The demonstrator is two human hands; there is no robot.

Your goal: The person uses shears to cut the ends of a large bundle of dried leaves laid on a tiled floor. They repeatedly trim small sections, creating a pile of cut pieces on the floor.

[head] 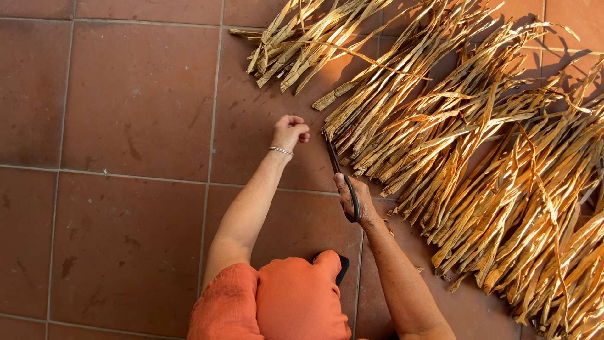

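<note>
Right hand (353, 196) grips black scissors (340, 176) beside the dried leaves (453, 145); left hand (289, 131) fingers curl closed, empty, nearby.

The handle loops of the scissors (343, 182) are largely covered by the grip of the right hand (355, 200); only one dark loop is seen, by the palm. The blade tips are lost against the ends of the dried leaf strips (465, 145), so it cannot be told whether anything lies between them. The strip bundles are cut off by the top, right and bottom edges. The fingertips of the left hand (289, 132) are curled under; whether anything is pinched cannot be told. The orange garment (283, 302) is cropped by the bottom edge. A dark item (341, 267) behind it is mostly hidden and cannot be identified.
</note>
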